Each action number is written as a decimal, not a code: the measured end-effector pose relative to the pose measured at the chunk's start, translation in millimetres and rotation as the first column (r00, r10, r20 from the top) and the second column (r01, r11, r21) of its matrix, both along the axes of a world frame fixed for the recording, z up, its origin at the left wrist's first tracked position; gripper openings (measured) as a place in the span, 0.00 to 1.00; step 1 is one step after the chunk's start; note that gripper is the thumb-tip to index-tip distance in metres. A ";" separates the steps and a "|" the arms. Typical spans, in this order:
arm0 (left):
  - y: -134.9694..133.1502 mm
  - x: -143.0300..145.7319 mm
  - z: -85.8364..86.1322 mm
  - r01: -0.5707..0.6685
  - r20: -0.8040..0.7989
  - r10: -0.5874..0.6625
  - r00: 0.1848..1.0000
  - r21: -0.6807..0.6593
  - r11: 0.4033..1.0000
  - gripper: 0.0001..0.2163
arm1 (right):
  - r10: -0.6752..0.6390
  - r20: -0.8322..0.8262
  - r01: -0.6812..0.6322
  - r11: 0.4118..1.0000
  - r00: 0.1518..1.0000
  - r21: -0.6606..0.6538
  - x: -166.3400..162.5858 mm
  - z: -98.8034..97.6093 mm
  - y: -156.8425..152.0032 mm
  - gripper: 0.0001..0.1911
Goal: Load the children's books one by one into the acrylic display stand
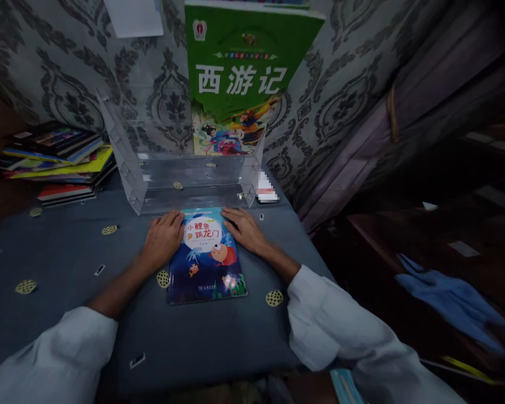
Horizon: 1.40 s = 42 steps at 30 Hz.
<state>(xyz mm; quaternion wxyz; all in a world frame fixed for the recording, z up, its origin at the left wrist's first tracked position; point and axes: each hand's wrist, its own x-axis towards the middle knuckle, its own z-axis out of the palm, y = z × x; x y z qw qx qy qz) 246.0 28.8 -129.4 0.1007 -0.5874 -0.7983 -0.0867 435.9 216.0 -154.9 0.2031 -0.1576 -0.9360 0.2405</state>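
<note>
A blue children's picture book (pixel 206 269) with an orange fish on its cover lies face up on the table. My left hand (pixel 165 237) is closed along its upper left edge, fingertips on the cover's rim. At the upper right corner, my right hand (pixel 246 230) grips the book's edge, fingers bent towards the cover. Just beyond the book stands a clear acrylic book rack (pixel 189 171). A large green book (pixel 239 50) is propped upright at the right part of that rack, leaning near the wall.
A stack of books (pixel 63 157) sits at the back left of the grey-covered table (pixel 210 348). Behind the rack's right end lies a partly blurred white item (pixel 267 188). A tied curtain (pixel 353 140) hangs on the right, with a blue cloth (pixel 446 297) lower down.
</note>
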 end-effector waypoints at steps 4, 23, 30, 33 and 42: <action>0.0 -0.7 0.2 0.014 0.011 -0.014 1.000 -0.002 1.000 0.19 | 0.014 -0.060 -0.016 0.999 0.998 -0.040 -0.9 -1.2 2.9 0.19; 8.9 12.0 2.8 0.374 0.120 -0.360 0.925 -0.122 0.919 0.23 | 0.025 -0.079 -0.030 0.997 0.997 -0.073 -2.7 -5.7 10.0 0.19; 12.4 48.9 4.8 0.575 0.237 -0.538 0.809 -0.127 0.808 0.21 | 0.031 -0.061 -0.034 0.998 0.998 -0.054 -2.8 -4.0 8.2 0.19; 3.8 61.9 5.9 0.645 0.271 -0.599 0.754 -0.135 0.752 0.21 | 0.029 -0.061 -0.033 0.998 0.998 -0.055 -2.1 -2.8 7.9 0.19; -23.6 84.3 15.8 0.805 0.352 -0.733 0.583 -0.122 0.581 0.20 | 0.036 -0.056 -0.039 0.997 0.998 -0.066 -1.4 -2.9 8.2 0.19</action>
